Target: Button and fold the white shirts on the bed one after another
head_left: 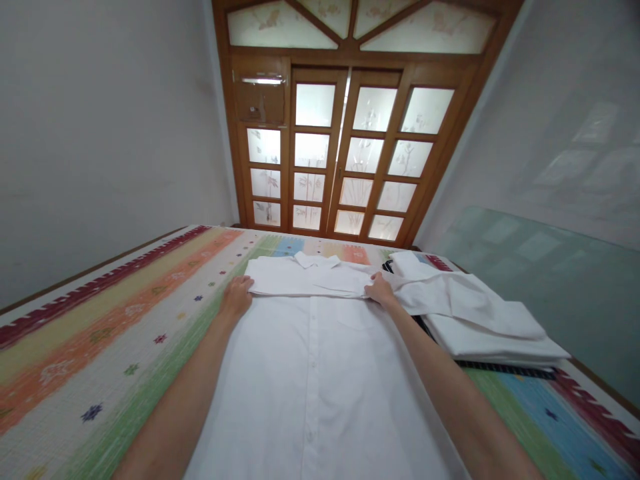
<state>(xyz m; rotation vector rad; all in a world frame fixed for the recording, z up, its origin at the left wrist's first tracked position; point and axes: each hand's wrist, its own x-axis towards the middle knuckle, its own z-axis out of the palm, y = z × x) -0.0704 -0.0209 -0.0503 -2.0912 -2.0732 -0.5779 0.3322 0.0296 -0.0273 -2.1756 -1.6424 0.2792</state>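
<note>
A white button-up shirt (310,373) lies flat, front up, on a striped multicoloured mat (115,320). Its collar end is at the far side. The sleeves are folded across the chest just below the collar. My left hand (236,295) grips the left edge of that fold with curled fingers. My right hand (380,290) pinches the right edge of the same fold. Both forearms stretch out over the shirt's sides.
A stack of folded white garments (480,320) rests to the right on a dark striped cloth (505,368). Wooden doors with frosted glass panes (345,153) stand beyond the mat. A green glass panel (560,287) leans along the right wall.
</note>
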